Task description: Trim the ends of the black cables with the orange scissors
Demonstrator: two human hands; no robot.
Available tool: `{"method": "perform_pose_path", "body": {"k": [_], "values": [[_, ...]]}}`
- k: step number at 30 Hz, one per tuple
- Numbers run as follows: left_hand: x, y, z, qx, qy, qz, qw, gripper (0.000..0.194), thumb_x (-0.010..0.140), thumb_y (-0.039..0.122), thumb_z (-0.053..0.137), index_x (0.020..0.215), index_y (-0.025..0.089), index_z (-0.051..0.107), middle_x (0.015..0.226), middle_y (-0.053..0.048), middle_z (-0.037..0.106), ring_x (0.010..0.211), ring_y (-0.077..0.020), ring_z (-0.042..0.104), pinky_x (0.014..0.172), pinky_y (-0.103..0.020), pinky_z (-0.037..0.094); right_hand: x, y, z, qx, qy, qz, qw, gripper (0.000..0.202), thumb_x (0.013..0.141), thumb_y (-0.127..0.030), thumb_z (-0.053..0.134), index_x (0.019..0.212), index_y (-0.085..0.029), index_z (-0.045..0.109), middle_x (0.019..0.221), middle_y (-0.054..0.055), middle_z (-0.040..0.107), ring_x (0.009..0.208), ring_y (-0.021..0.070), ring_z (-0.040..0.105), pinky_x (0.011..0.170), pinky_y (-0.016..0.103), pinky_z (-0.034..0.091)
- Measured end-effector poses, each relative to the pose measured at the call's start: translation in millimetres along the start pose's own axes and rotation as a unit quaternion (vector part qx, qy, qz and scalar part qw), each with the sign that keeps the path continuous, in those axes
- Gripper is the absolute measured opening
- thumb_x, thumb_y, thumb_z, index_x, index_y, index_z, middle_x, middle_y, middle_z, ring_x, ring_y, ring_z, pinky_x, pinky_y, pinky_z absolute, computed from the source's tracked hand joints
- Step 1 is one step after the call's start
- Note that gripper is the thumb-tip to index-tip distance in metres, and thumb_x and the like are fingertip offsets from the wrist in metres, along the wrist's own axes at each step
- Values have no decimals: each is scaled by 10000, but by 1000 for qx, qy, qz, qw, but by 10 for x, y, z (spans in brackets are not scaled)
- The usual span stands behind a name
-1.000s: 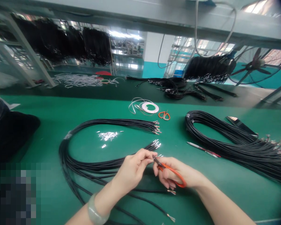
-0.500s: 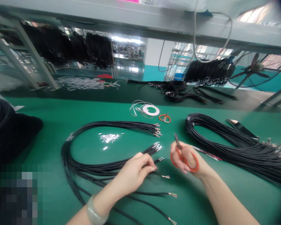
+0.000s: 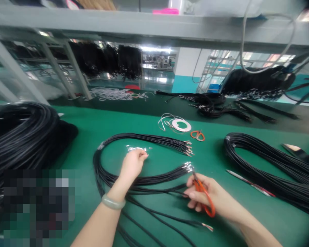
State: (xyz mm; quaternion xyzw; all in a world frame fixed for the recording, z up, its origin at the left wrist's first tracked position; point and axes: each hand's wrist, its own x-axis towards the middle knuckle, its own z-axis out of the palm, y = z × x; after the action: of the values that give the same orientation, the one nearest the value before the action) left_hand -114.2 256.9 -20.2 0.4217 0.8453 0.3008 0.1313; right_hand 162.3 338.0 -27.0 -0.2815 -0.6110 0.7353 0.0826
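Note:
My right hand (image 3: 203, 193) grips scissors (image 3: 210, 202) with orange handles, blades pointing up and away from me. Its thumb and fingertips also meet a black cable (image 3: 167, 190), whose end they hide. My left hand (image 3: 132, 165) is pinched at the near edge of a small pile of white sleeve-like pieces (image 3: 134, 149), partly covering it; what sits between the fingertips is too small to make out. Under that hand runs a looped bundle of black cables (image 3: 123, 137), tied at the left, its metal-tipped ends facing right. A loose cable with bare wire ends (image 3: 208, 226) lies nearer me.
At right lie another cable bundle (image 3: 247, 147), a pen-like stick (image 3: 249, 183) and a dark blade-shaped thing (image 3: 298, 152). A white tubing coil (image 3: 181, 125) and second orange scissors (image 3: 197, 135) sit behind. Large cable coils (image 3: 28, 120) stand left, under an overhead shelf beam (image 3: 144, 27).
My left hand has left the cable ends and moved up and left to the small white pieces. My right hand, with the scissors, has come down to the cable. The view has shifted left.

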Motion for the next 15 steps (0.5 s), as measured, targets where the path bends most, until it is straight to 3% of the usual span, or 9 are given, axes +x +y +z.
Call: {"method": "perform_pose_path", "body": {"k": [5,9,12,15], "values": [[123,-255,-41,55,49,-45,996,186,845,211,572,887,238,751,947,-61,753,874,-246,674,728,-298,463,19,84,-48,46,-33,-3,998,419,728,-231,805,1003,-208,489,1011,48,679,694,107,649,660,250,513],[159,-330,-94,74,66,-43,994,196,857,237,568,912,242,756,967,-64,749,885,-235,668,743,-287,459,24,115,-68,23,-35,-17,999,399,755,-231,779,1038,-201,499,1014,65,686,756,139,660,733,300,529],[118,-244,-159,83,81,-26,993,315,907,381,494,857,203,748,878,-97,735,851,-261,650,740,-320,450,14,60,-49,25,8,-34,999,391,767,-270,770,1044,-206,501,994,64,691,791,171,677,782,344,537],[0,-15,-155,70,96,16,993,457,927,494,412,853,169,725,919,-120,704,898,-278,617,777,-351,438,43,-38,-14,62,91,-66,992,421,749,-305,787,1039,-214,496,965,62,704,796,195,693,796,365,540]]}}
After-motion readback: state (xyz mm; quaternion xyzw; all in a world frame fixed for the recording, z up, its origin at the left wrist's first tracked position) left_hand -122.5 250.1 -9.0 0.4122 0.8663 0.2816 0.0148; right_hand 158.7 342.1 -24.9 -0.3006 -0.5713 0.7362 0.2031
